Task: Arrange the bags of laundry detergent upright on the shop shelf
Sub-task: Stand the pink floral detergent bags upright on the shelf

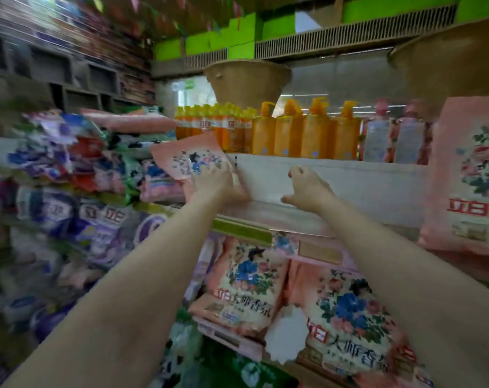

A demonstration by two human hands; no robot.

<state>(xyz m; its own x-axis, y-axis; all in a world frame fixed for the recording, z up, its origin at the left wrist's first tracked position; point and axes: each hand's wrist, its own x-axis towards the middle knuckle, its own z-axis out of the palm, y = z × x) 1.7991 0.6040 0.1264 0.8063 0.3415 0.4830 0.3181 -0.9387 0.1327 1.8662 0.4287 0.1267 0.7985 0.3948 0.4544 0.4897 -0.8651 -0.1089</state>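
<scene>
My left hand (213,182) grips a pink flowered detergent bag (191,156), held tilted at the left end of the white shelf (335,189). My right hand (307,189) hovers over that shelf to the right of the bag, fingers spread and loosely bent, holding nothing. A larger pink flowered bag (470,177) stands upright at the shelf's right end. On the shelf below, two more pink flowered bags (246,287) (352,317) stand leaning.
Orange pump bottles (305,133) and pale pink bottles (397,135) line the shelf above. Purple, blue and pink bags (70,163) lie piled on the left-hand shelves, blurred. Two woven baskets (246,79) sit up high. A green-labelled shelf edge (243,232) runs under the hands.
</scene>
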